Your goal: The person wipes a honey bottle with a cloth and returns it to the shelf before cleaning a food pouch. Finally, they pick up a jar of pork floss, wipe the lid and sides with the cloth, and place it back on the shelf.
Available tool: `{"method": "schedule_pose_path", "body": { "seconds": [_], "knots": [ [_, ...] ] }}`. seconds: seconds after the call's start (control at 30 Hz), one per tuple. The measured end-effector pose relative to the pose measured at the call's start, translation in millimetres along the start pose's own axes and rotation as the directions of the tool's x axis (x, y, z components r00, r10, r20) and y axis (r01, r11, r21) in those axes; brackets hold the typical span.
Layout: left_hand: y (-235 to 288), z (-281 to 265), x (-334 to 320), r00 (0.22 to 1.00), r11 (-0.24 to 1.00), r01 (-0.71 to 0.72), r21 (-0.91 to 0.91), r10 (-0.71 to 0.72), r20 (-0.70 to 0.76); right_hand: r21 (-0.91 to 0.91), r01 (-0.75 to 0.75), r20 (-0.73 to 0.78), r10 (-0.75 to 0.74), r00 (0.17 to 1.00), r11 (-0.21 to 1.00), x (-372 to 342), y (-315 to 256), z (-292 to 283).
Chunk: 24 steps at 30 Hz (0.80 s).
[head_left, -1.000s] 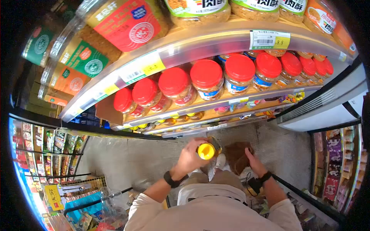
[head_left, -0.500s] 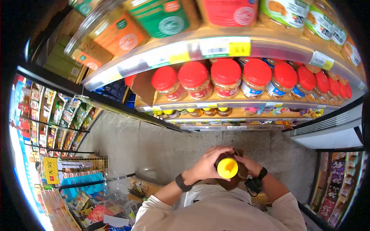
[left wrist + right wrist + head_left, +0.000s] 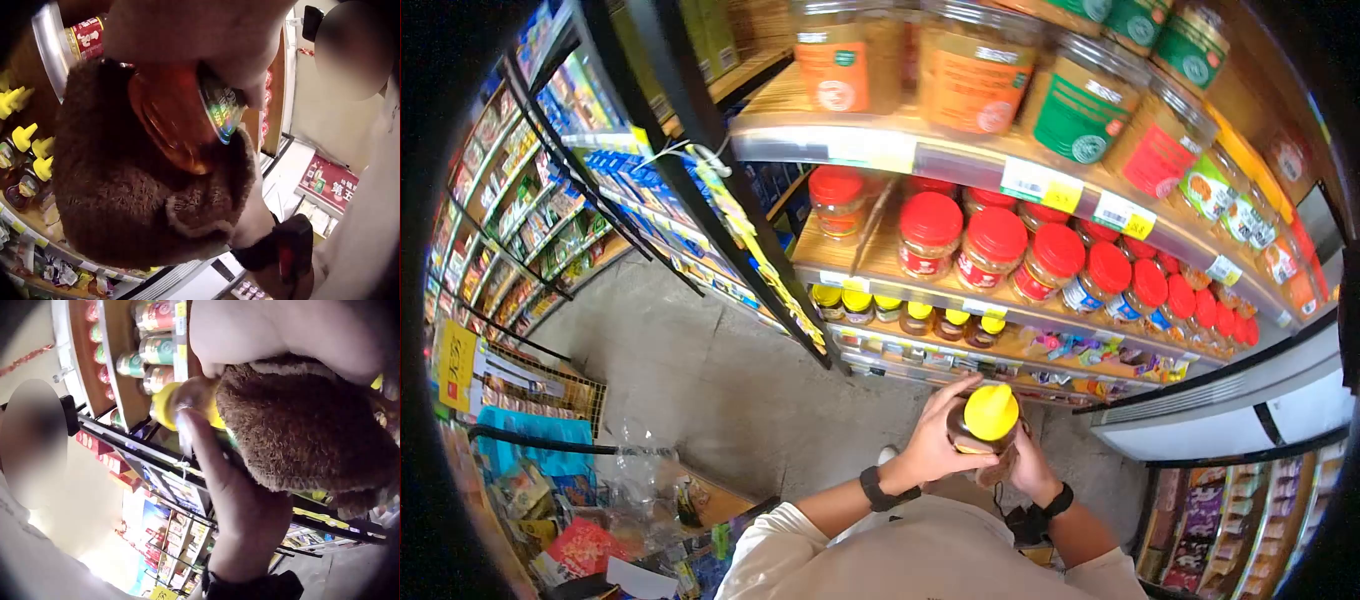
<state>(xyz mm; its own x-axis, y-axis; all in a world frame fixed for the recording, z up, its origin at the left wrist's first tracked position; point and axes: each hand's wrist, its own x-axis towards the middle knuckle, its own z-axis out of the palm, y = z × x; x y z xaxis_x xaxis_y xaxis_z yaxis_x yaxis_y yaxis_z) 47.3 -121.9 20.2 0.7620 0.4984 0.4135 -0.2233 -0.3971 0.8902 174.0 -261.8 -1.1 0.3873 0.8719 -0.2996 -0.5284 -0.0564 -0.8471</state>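
Observation:
My left hand (image 3: 940, 445) grips an upright honey bottle (image 3: 169, 119), amber with a dark label and a pointed yellow cap (image 3: 992, 412). From the other side, my right hand (image 3: 1030, 465) holds a brown fluffy cloth (image 3: 306, 431) against the bottle. In the left wrist view the cloth wraps around the bottle's lower end. Its far side is hidden behind the cloth and my fingers. Both hands are close together in front of my body.
Ahead stands a shelf unit with red-lidded jars (image 3: 990, 238) and, one level lower, small yellow-capped bottles (image 3: 915, 315). A black upright post (image 3: 740, 220) borders it on the left. A white fridge unit (image 3: 1200, 415) stands right. Packed goods (image 3: 580, 550) lie at lower left.
My hands were apart, the cloth hanging from the right one; they came together, bringing cloth and bottle into contact. My view has swung left along the shelf.

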Motion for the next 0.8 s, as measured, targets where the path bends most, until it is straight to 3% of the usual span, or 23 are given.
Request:
{"method": "schedule_pose_path", "body": {
  "seconds": [0.03,0.1,0.17,0.23,0.27,0.3,0.37,0.43,0.5,0.6,0.63,0.67,0.7,0.73,0.77,0.8],
  "knots": [
    [-3,-4,-3,0.999,0.999,0.027,0.024,-0.026,-0.022,-0.018,0.002,0.004,-0.002,1.0,1.0,-2,-1,7],
    [-6,-10,-6,0.999,0.999,-0.009,-0.05,0.007,-0.038,0.017,0.072,0.168,-0.074,0.983,0.997,-11,-5,21],
    [-1,-17,-6,0.993,0.997,-0.052,-0.048,0.047,-0.105,0.003,0.114,0.177,-0.113,0.978,0.993,-12,-2,31],
    [-1,-23,-7,0.993,0.997,-0.075,-0.005,0.074,-0.093,0.189,0.201,0.208,-0.239,0.948,0.961,-12,-10,45],
    [1,-25,-6,0.99,0.998,-0.067,-0.002,0.067,-0.121,0.104,0.24,0.047,-0.245,0.968,0.965,-11,-9,49],
    [4,-27,-4,0.987,0.998,-0.059,0.0,0.058,-0.147,0.099,0.245,0.053,-0.251,0.967,0.964,-10,-14,50],
    [12,-30,0,0.987,0.998,-0.055,-0.043,0.048,-0.152,0.221,0.281,0.215,-0.327,0.92,0.934,-9,-28,54],
    [27,-31,4,0.983,0.988,-0.056,-0.144,0.029,-0.18,0.172,0.319,0.163,-0.347,0.924,0.932,-14,-35,60],
    [34,-32,6,0.987,0.994,-0.066,-0.092,0.051,-0.154,-0.14,0.4,0.232,-0.362,0.903,0.906,-15,-45,64],
    [38,-26,9,0.993,0.931,0.068,-0.36,-0.1,-0.07,-0.191,0.414,0.268,-0.359,0.894,0.89,-6,-47,51],
    [41,-26,12,0.994,0.934,0.06,-0.352,-0.089,-0.065,-0.233,0.428,0.301,-0.354,0.886,0.873,-4,-51,49],
    [43,-25,14,0.995,0.967,-0.006,-0.256,-0.019,-0.093,-0.393,0.337,0.324,-0.214,0.922,0.856,-3,-56,46],
    [46,-23,18,0.992,0.984,-0.075,-0.159,0.057,-0.115,-0.39,0.349,0.32,-0.23,0.919,0.852,-4,-58,46],
    [47,-24,20,0.989,0.993,-0.112,-0.043,0.107,-0.103,-0.384,0.255,0.301,-0.141,0.943,0.887,-4,-59,48],
    [47,-23,20,0.988,0.991,-0.126,-0.045,0.121,-0.094,-0.376,0.16,0.283,-0.051,0.958,0.913,-4,-61,48],
    [47,-21,19,0.987,0.992,-0.123,0.026,0.125,-0.101,-0.453,0.33,0.371,-0.162,0.915,0.828,-1,-58,46]
  ]
}}
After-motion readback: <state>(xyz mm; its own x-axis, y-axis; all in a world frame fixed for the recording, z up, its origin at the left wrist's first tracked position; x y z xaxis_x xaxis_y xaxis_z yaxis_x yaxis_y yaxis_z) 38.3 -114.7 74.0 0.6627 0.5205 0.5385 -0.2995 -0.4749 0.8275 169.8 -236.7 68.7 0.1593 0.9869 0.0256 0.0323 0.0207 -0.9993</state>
